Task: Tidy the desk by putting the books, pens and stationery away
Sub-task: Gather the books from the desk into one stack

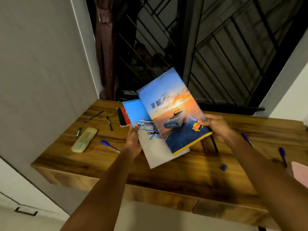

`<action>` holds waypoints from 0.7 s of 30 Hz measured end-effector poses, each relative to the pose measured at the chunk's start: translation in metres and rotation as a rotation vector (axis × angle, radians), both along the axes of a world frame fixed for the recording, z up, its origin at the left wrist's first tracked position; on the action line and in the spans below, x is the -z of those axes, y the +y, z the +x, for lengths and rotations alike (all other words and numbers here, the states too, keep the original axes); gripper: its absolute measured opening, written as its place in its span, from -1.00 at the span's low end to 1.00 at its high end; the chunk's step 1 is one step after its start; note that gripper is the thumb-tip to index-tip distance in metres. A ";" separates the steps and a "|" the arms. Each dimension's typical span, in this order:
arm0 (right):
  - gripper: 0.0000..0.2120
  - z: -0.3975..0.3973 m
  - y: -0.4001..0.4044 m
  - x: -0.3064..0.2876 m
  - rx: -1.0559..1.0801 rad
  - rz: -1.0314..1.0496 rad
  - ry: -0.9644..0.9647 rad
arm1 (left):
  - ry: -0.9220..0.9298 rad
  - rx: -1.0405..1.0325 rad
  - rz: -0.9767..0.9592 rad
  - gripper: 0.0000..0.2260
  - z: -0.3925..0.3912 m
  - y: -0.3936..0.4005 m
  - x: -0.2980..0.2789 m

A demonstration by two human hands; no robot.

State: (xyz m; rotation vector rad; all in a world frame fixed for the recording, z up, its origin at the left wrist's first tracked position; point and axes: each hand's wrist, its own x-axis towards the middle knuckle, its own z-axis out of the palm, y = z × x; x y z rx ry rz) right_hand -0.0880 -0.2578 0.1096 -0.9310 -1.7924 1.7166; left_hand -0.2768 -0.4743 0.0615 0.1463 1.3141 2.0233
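My right hand (215, 126) grips the right edge of a notebook with a sunset and car cover (171, 110), tilted above the wooden desk (166, 177). Under it, my left hand (134, 140) holds the left edge of a blue and white notebook (154, 147). A red and green notebook (123, 116) lies flat behind them. On the left of the desk are several pens (109, 145) and a pale yellow pencil case (84, 139). Two dark pens (214, 145) show below the held notebook. More blue pens (283, 155) lie at the right.
A small blue eraser (223, 167) sits near the desk's front edge. A pink object (300, 172) pokes in at the far right. A barred window (216, 47) and a curtain (105, 47) stand behind the desk, a white wall on the left.
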 end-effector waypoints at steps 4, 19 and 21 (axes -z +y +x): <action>-0.69 -0.018 -0.027 0.026 -0.026 -0.034 -0.016 | -0.048 -0.030 0.000 -0.61 0.003 0.011 -0.004; -0.68 -0.029 -0.052 0.039 -0.076 -0.005 -0.076 | 0.014 -0.034 -0.058 -0.62 -0.001 0.000 -0.010; -0.65 -0.033 -0.050 0.035 -0.068 0.021 -0.105 | 0.003 -0.033 -0.045 -0.63 -0.002 -0.003 -0.008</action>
